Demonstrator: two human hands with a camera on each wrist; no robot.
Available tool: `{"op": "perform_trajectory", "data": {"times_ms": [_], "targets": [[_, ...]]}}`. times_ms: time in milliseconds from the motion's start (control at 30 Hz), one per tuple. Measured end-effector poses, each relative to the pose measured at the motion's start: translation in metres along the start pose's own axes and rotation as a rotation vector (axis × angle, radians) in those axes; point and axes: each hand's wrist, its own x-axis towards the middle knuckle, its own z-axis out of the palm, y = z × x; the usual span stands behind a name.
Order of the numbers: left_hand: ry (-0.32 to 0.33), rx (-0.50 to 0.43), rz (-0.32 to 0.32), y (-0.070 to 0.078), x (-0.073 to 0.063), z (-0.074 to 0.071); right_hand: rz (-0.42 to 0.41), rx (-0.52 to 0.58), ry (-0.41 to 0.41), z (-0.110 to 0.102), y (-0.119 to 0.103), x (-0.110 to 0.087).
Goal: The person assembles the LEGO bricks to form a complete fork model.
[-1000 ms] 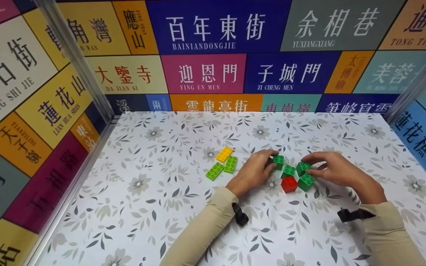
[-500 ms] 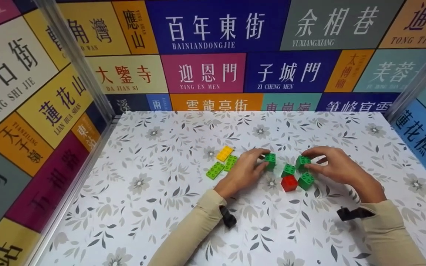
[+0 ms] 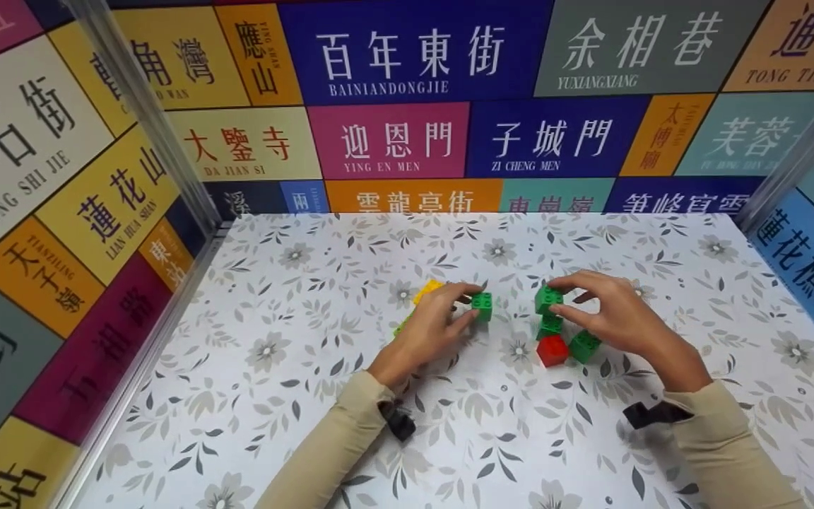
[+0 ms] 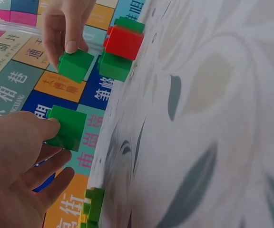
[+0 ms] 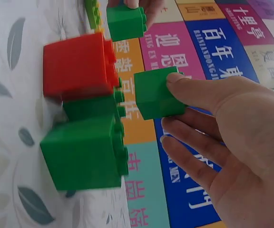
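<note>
My left hand (image 3: pixel 427 322) pinches a green toy brick (image 3: pixel 482 306) between thumb and fingers. A second green brick (image 3: pixel 547 300) is pinched by my right hand (image 3: pixel 615 311); in the right wrist view it hangs raised off the table, beside the standing bricks. Below it in the head view, a third green brick (image 3: pixel 550 326) is partly covered. Close in front stand a red brick (image 3: pixel 553 350) and one more green brick (image 3: pixel 584 346), studs up. In the left wrist view, the left hand's brick is also held off the table surface.
Behind my left hand lie a yellow brick (image 3: pixel 427 290) and lime green bricks (image 4: pixel 95 204), mostly hidden in the head view. The table (image 3: pixel 294 396) has a floral cover. Panels of coloured signs (image 3: pixel 407 141) wall in the back and sides.
My left hand has carried its green brick leftward, away from the group and over the lime bricks. My right hand has lifted its green brick and shifted left, above the middle green brick.
</note>
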Motion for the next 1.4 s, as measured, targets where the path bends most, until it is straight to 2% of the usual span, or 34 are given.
{"op": "perform_trajectory", "data": {"times_ms": [200,367,533,767,1000,1400], "targets": [[-0.005,0.016,0.006,-0.003,-0.013,-0.006,-0.052,0.030,-0.018,0.009,-0.019,0.009],[-0.046,0.019,-0.001,-0.005,-0.019,-0.008,-0.096,0.062,-0.053,0.016,-0.032,0.017],[-0.088,-0.031,-0.008,-0.007,-0.024,-0.008,-0.126,0.096,-0.076,0.024,-0.041,0.022],[-0.133,-0.101,-0.040,-0.008,-0.025,-0.004,-0.124,0.144,-0.081,0.032,-0.046,0.027],[-0.138,-0.120,-0.079,-0.009,-0.024,0.000,-0.145,0.176,-0.117,0.040,-0.050,0.030],[-0.139,-0.168,-0.086,-0.012,-0.022,0.003,-0.149,0.191,-0.136,0.048,-0.050,0.033]]}}
